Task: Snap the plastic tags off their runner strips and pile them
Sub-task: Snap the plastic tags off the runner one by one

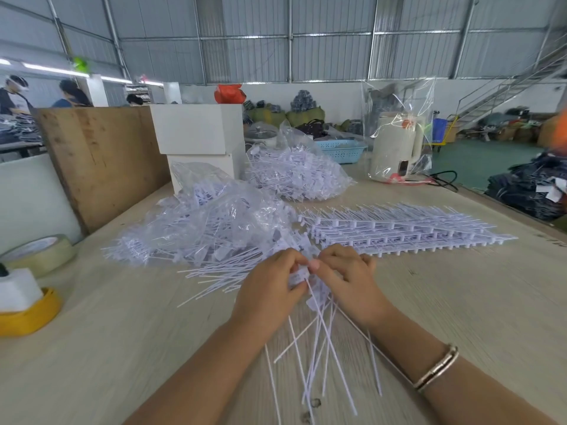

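Snapping tags off near the bench's front edge.
My left hand [270, 289] and right hand [343, 280] pinch one tag bundle [302, 276] together; light, springy tails, best gripped at the heads. Beyond, the loose pile [214, 240], then uncut runner strips [399, 231].

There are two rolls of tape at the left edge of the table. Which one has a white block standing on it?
The yellow roll, nearest the camera, carries the white block. The beige roll behind it carries nothing.
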